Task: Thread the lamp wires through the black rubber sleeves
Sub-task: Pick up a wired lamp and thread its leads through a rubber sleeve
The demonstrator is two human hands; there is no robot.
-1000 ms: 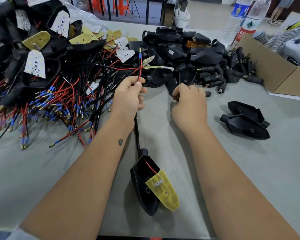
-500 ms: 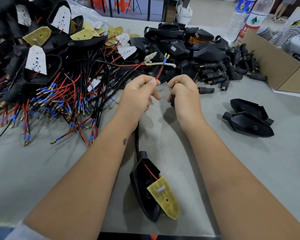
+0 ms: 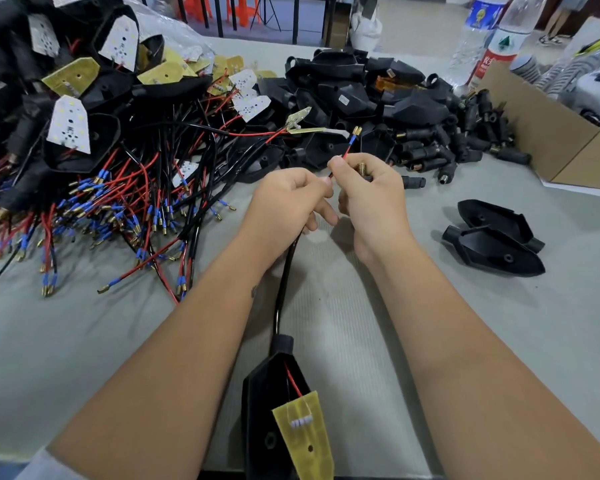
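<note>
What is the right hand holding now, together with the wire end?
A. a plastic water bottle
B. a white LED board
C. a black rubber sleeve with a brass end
C: the right hand grips a black rubber sleeve, its brass end showing, beside the red wire.

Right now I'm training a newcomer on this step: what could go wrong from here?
1. The wire tips splay apart beyond the right hand, so they may snag at the rubber sleeve opening.
2. Pulling the wires could drag the lamp housing, which lies loose near the table edge.
</note>
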